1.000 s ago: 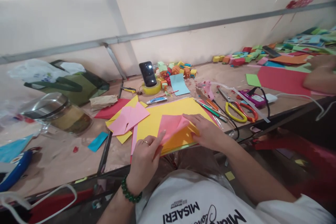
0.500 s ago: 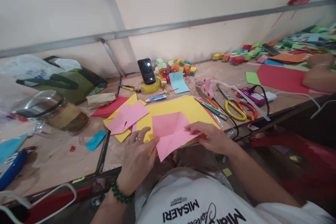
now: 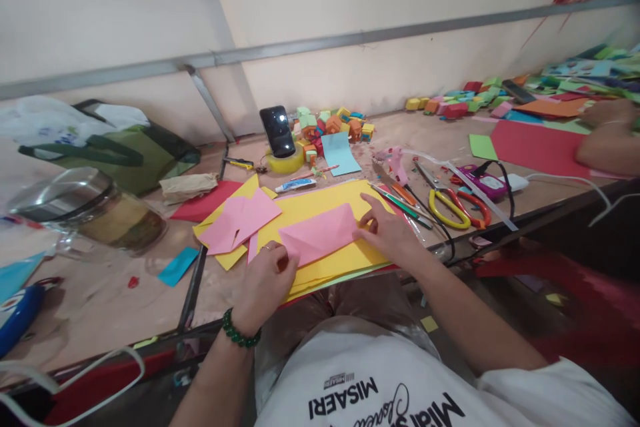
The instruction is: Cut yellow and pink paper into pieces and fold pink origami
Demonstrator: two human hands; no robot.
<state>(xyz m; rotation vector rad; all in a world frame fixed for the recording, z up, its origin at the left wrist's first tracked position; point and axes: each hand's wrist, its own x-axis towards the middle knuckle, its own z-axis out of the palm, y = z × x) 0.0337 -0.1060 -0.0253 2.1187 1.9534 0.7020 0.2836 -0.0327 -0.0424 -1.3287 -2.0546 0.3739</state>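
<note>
A pink paper [image 3: 320,233], folded over into a long strip, lies on a stack of yellow sheets [image 3: 305,205] at the table's front edge. My left hand [image 3: 269,278] has its fingers closed on the strip's left end. At the right end is my right hand [image 3: 387,230], thumb at the paper's corner and fingers raised and curled apart. More pink paper pieces [image 3: 245,217] lie over yellow scraps just left of the stack.
Scissors [image 3: 450,207], a pink glue gun [image 3: 395,163] and cutters lie to the right. Behind are a phone [image 3: 277,131] on yellow tape [image 3: 285,160] and paper cubes [image 3: 333,125]. A glass jug [image 3: 107,213] stands left. Another person's hand [image 3: 610,140] rests on red paper [image 3: 537,147].
The pink sheet, open with a crease before, is now folded over and lies flat. My left hand has moved slightly up; my right hand's fingers have lifted.
</note>
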